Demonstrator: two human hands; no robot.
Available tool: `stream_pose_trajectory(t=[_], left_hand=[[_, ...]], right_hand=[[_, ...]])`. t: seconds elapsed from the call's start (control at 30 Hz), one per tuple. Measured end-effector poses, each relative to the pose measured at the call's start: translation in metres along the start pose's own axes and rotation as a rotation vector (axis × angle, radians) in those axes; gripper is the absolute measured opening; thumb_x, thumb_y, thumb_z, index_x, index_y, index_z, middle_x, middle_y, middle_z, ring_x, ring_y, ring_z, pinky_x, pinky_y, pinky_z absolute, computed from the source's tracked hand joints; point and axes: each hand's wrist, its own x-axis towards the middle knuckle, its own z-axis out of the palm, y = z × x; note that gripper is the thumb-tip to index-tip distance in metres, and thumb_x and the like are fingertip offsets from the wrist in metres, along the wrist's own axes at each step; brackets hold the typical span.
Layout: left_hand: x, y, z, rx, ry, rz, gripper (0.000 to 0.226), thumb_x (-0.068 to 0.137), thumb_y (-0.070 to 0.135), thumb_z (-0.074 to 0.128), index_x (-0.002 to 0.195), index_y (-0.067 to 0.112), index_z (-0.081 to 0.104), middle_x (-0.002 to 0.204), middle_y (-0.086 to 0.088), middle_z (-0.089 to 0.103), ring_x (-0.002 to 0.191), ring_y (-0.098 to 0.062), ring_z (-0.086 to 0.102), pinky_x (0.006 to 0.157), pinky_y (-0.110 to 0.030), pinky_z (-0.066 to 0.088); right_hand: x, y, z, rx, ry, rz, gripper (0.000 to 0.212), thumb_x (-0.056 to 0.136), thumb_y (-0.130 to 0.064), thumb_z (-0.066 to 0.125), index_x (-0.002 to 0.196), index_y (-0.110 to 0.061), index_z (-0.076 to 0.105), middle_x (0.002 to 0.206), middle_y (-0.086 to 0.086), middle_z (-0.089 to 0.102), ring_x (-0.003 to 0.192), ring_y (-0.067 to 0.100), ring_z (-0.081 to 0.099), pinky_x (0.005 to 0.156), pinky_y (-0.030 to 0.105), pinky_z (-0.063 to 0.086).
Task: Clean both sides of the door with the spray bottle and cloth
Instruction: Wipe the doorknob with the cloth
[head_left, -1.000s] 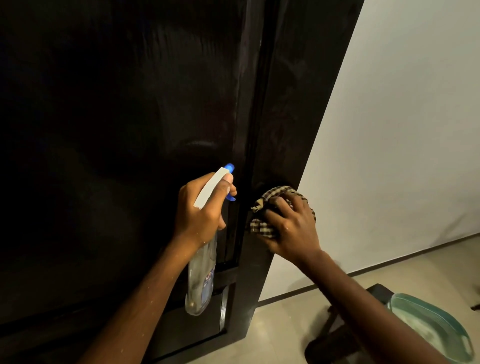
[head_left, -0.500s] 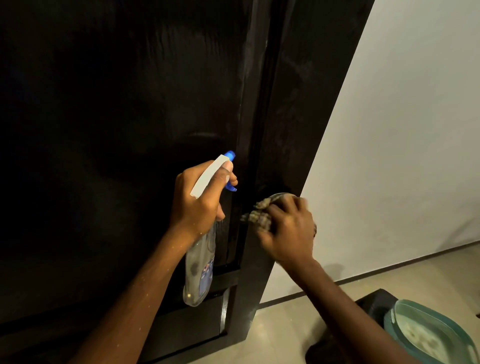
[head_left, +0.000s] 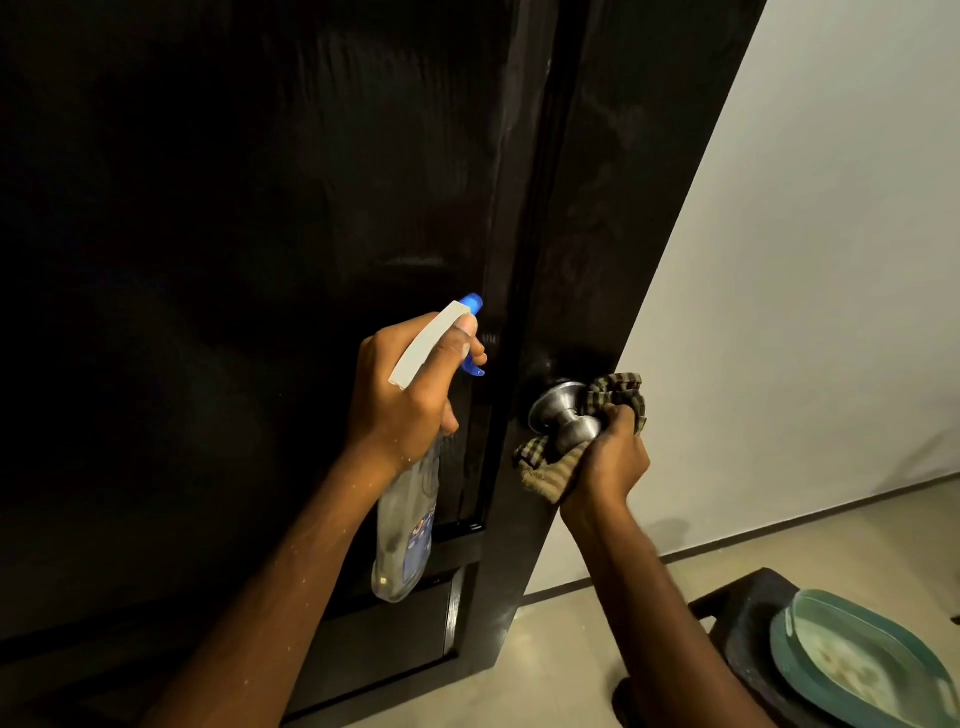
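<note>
With the right hand (head_left: 609, 460) curled round the checked cloth (head_left: 549, 475), and the cloth cupped over the outer end of the steel knob (head_left: 563, 415), twist the wrist both ways and rub down into the narrow neck. Press firmly enough to lift marks, but not so hard as to swing the door (head_left: 260, 260). With the left hand (head_left: 410, 395) gripping the spray bottle (head_left: 408, 530) by its neck, nozzle close to the dark panel, hold off the trigger. Afterwards wipe the streaked wood above the knob. Mind the stool (head_left: 748, 613) and green dish (head_left: 810, 634) low on the right.
</note>
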Motion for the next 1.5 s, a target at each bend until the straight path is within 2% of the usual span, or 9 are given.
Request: stream_pose_trajectory(t=[0.27,0.4,0.6,0.83,0.93,1.03,1.2,1.27,1.5], left_hand=[[0.0,-0.001,0.0,-0.002,-0.011,0.018,0.03,0.096,0.039,0.045,0.082,0.023,0.066,0.087,-0.004,0.073,0.035,-0.018,0.056,0.04,-0.023,0.043],[0.002,-0.001,0.001,-0.013,-0.005,0.013,0.032,0.098,0.034,0.044,0.08,0.02,0.066,0.087,-0.003,0.073,0.034,-0.018,0.056,0.04,-0.024,0.043],[0.002,-0.002,0.002,-0.001,-0.011,0.011,0.033,0.098,0.032,0.044,0.08,0.016,0.066,0.087,-0.003,0.073,0.034,-0.02,0.056,0.041,-0.024,0.043],[0.001,-0.001,0.002,0.003,-0.009,0.005,0.031,0.097,0.034,0.045,0.081,0.019,0.066,0.088,-0.004,0.073,0.034,-0.02,0.056,0.041,-0.025,0.043],[0.001,-0.002,0.002,-0.007,-0.006,-0.005,0.032,0.097,0.035,0.045,0.08,0.019,0.066,0.088,-0.004,0.073,0.034,-0.022,0.055,0.041,-0.027,0.043],[0.002,-0.002,0.003,-0.01,-0.001,0.001,0.032,0.098,0.034,0.044,0.08,0.019,0.066,0.087,-0.003,0.073,0.034,-0.023,0.056,0.041,-0.026,0.044],[0.003,-0.002,0.003,-0.029,0.004,0.003,0.034,0.098,0.036,0.044,0.079,0.019,0.067,0.086,-0.002,0.073,0.034,-0.022,0.056,0.04,-0.026,0.044],[0.003,-0.002,0.003,-0.032,-0.002,0.009,0.034,0.097,0.038,0.044,0.08,0.02,0.067,0.086,-0.002,0.073,0.034,-0.021,0.056,0.039,-0.025,0.044],[0.002,-0.002,0.0,-0.004,-0.017,0.015,0.032,0.097,0.038,0.045,0.081,0.021,0.067,0.086,-0.003,0.073,0.034,-0.02,0.056,0.04,-0.025,0.043]], right_hand=[[0.039,-0.002,-0.038,-1.296,-0.684,-1.662,0.043,0.08,-0.052,0.06,0.099,-0.016,0.076,0.112,0.009,0.066,0.112,0.034,0.049,0.088,0.048,0.048],[0.04,0.002,-0.034,-1.149,-0.575,-1.53,0.037,0.082,-0.047,0.066,0.094,-0.013,0.075,0.105,0.007,0.065,0.1,0.028,0.054,0.068,0.029,0.047],[0.019,0.005,-0.01,-0.263,-0.15,-0.244,0.03,0.097,-0.033,0.055,0.072,-0.02,0.065,0.072,0.004,0.062,0.069,0.024,0.057,0.067,0.04,0.048],[0.027,-0.015,-0.031,-1.305,-0.71,-1.451,0.043,0.082,-0.051,0.057,0.096,-0.016,0.077,0.116,0.004,0.061,0.108,0.025,0.047,0.071,0.036,0.052],[0.036,-0.01,-0.03,-1.387,-0.698,-1.633,0.046,0.081,-0.054,0.054,0.093,-0.016,0.077,0.111,0.006,0.064,0.104,0.027,0.048,0.066,0.036,0.052],[0.026,0.003,-0.023,-0.999,-0.462,-1.214,0.038,0.084,-0.045,0.059,0.093,-0.011,0.073,0.101,0.006,0.061,0.094,0.022,0.052,0.061,0.032,0.05],[0.004,-0.008,-0.003,0.027,-0.068,0.143,0.022,0.099,-0.028,0.054,0.1,-0.011,0.067,0.101,0.014,0.067,0.092,0.031,0.065,0.083,0.05,0.056],[-0.005,-0.01,-0.003,0.081,-0.079,0.222,0.02,0.101,-0.025,0.051,0.112,-0.013,0.064,0.106,0.012,0.064,0.094,0.031,0.063,0.084,0.049,0.056],[0.037,0.002,-0.043,-1.255,-0.61,-1.5,0.045,0.083,-0.049,0.059,0.108,-0.014,0.073,0.122,0.012,0.062,0.119,0.038,0.05,0.095,0.049,0.044]])
